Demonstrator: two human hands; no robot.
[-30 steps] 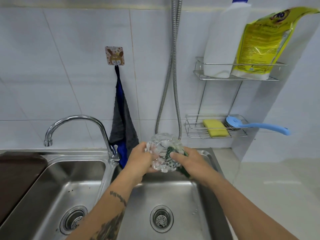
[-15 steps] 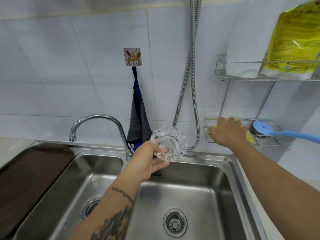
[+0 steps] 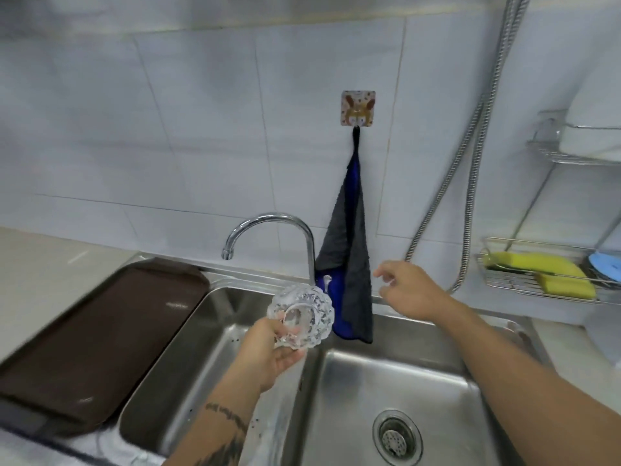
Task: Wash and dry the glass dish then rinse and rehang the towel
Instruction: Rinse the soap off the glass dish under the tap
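Left hand [image 3: 268,354] has a one-handed grip on the clear knobbly glass dish [image 3: 300,316], held over the steel double sink [image 3: 396,381]. Right hand [image 3: 408,290] is empty, fingers loosely spread, near the grey-and-blue hanging towel [image 3: 349,264]. If the glass is wet it could slip and chip on the steel.

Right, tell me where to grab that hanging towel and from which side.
Grip the towel low on its wide grey fold, coming from the right, where the empty right hand is. It tapers to a thin loop on the hook, so lift upward to free it. The left hand holds the glass dish.
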